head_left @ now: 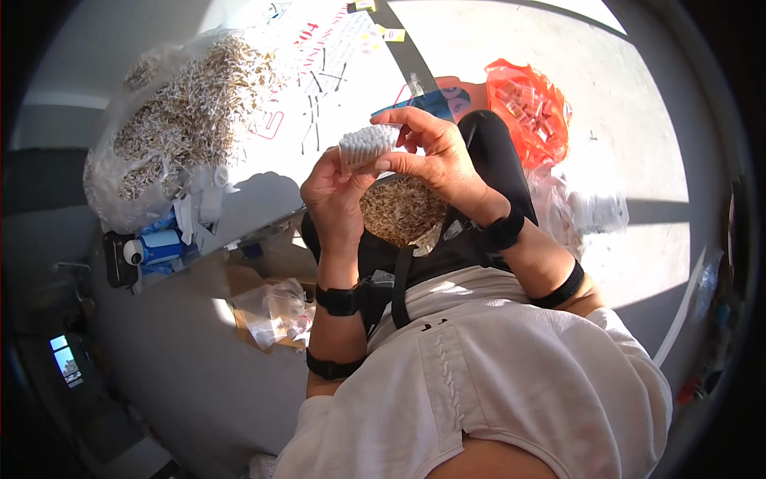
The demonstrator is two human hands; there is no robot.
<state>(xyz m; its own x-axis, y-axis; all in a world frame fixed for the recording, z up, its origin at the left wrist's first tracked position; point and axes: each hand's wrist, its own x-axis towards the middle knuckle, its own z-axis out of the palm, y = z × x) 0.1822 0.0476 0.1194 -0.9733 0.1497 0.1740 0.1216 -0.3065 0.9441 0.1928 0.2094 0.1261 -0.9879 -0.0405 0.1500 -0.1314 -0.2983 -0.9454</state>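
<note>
A small clear box packed with white-tipped cotton swabs (369,145) is held up above my lap, tips facing up. My left hand (335,199) grips it from the left and below, fingers partly hidden behind it. On the other side my right hand (443,164) has its thumb at the lower right of the box and its bent fingers at the upper edge. Right under both hands, between my legs, sits a heap of loose cotton swabs (403,211); its container is mostly hidden.
A large clear bag of loose swabs (199,112) lies open on the white table (275,188) at left. Beside it is a blue-and-white bottle (159,247). A red bag (527,112) of small clear boxes stands at right. Below the table, a cardboard box (247,307) holds clear plastic.
</note>
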